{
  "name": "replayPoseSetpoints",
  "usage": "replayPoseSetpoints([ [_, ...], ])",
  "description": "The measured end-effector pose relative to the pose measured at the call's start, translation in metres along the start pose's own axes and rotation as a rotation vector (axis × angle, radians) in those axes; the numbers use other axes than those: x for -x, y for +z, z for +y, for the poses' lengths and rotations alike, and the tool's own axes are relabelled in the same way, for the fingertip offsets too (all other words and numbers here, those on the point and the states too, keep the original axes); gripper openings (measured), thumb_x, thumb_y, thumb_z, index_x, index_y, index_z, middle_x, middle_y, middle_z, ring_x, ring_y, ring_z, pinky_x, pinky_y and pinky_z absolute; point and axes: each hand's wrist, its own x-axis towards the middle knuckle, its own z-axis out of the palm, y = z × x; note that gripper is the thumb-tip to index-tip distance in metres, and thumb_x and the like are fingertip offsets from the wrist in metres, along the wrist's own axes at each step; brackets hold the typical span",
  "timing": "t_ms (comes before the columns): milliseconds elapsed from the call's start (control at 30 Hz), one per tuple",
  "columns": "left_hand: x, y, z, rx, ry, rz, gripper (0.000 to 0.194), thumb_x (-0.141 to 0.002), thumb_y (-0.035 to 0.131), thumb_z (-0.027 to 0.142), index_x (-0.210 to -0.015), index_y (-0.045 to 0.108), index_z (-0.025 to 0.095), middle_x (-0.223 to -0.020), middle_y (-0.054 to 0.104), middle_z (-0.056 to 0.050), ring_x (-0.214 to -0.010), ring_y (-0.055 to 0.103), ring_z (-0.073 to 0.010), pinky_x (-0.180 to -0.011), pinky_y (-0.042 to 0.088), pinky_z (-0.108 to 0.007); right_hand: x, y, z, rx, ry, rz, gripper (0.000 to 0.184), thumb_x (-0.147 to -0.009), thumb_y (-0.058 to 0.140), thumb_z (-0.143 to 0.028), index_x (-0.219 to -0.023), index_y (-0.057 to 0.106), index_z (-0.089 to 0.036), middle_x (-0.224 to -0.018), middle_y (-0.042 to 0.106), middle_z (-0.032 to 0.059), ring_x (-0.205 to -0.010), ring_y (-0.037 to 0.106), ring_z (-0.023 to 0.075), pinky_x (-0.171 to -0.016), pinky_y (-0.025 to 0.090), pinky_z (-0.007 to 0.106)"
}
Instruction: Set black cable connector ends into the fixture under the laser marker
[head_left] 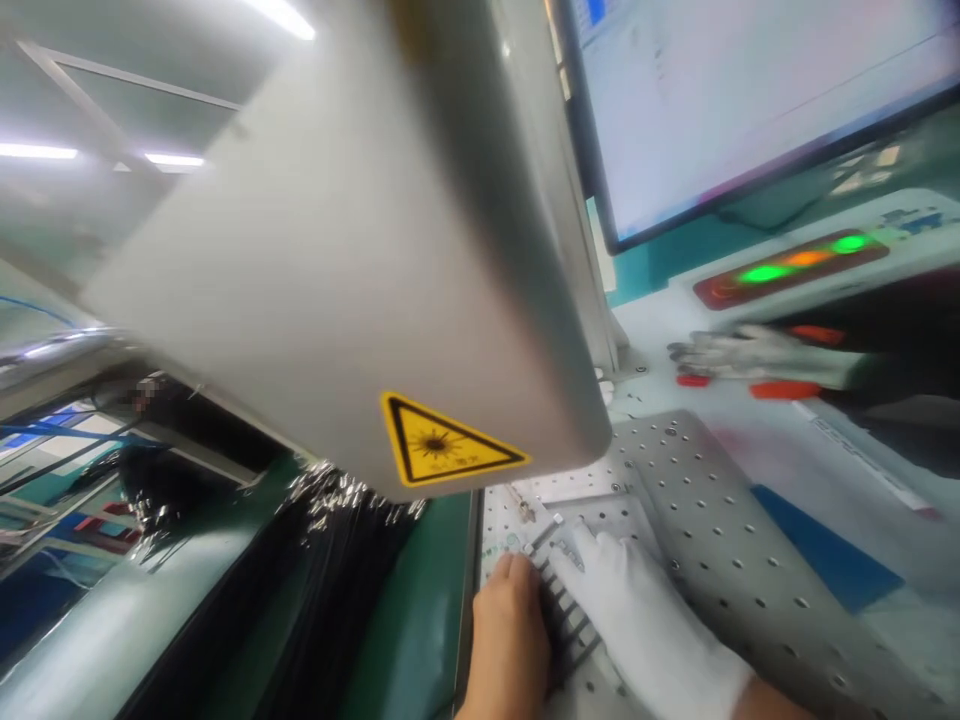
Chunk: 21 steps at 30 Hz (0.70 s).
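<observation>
— A large pale machine cover (pixel 337 280) is seen nearest the camera in the head view, marked with a yellow warning triangle (pixel 442 446).

— Where are the hands placed?

— Below it. The bare left hand (pixel 511 632) is set at the left edge of a slotted block (pixel 571 622), its visible fingers bent and held together. The right hand (pixel 645 620), covered by a white glove, is laid over the block's right side, fingers pointed forward. Whether either hand is clamped on the block cannot be told.

— And the block?

— It is placed between the hands, above a metal plate (pixel 739 560) drilled with holes.

— What is found around?

— Black cords (pixel 330 590) are heaped at left; at right, another person's gloved hand (pixel 742 352) is seen, blurred, below a screen (pixel 750 90).
</observation>
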Motion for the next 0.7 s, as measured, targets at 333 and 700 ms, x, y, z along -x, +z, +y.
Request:
replayPoseSetpoints([
  [333,-0.001,-0.021,0.011,-0.15,0.001,-0.102,0.03,-0.091,0.036,0.011,-0.107,0.06,0.004,-0.113,0.062,-0.021,-0.109,0.059,-0.0311,-0.095,0.045,-0.041,-0.013,-0.044,0.04,-0.437,-0.094,-0.17,0.072,-0.07,0.033,0.011,-0.124,0.062,-0.028,-0.115,0.066,0.0044,-0.099,0.063,0.0172,-0.086,0.05,0.027],
  [700,0.033,0.019,-0.014,-0.047,0.777,0.137,0.038,-0.089,0.054,0.022,-0.126,0.055,0.015,-0.126,0.064,-0.012,-0.119,0.057,-0.0233,-0.103,0.049,-0.032,-0.004,-0.037,0.072,-0.847,0.009,-0.145,0.062,-0.077,0.029,-0.006,-0.124,0.066,-0.022,-0.118,0.067,0.0081,-0.108,0.063,0.0212,-0.101,0.048,0.041],
])
